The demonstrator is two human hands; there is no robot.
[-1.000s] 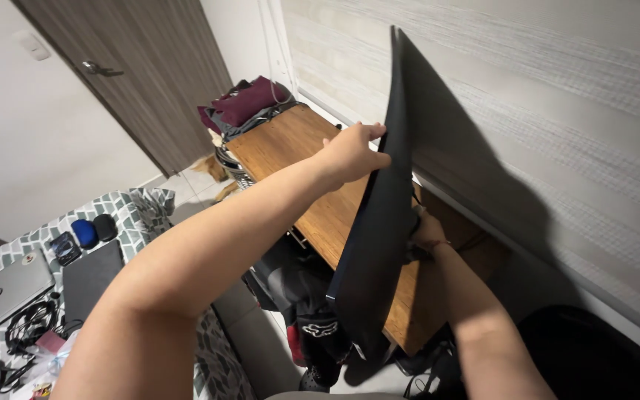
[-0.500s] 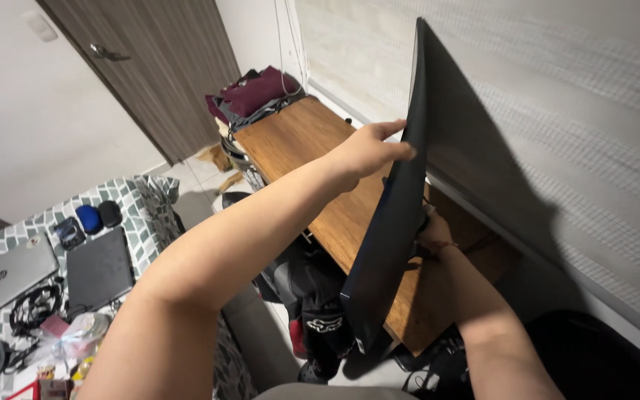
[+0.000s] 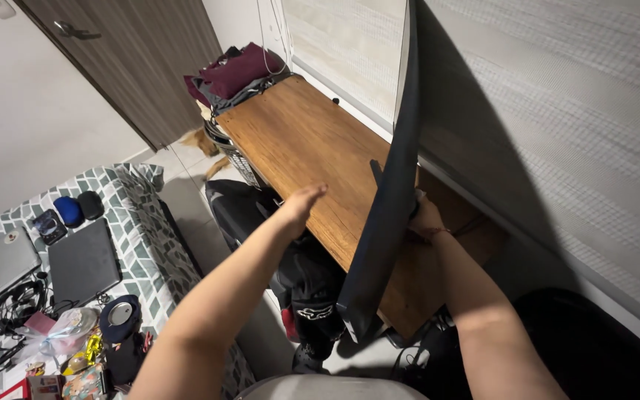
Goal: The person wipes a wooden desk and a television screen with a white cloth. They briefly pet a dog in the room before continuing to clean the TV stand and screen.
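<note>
Clothes pile on desk beyond monitor.

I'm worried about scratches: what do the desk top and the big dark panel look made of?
The desk top looks like wood or wood-look laminate, a warm brown with visible grain and a low sheen. The dark panel seems to be matte black plastic, smooth and thin-edged like a monitor; it is seen edge-on, so its front can't be judged.

The left hand is held open and flat, arm outstretched; the right hand is extended forward, its fingers hidden.
</note>
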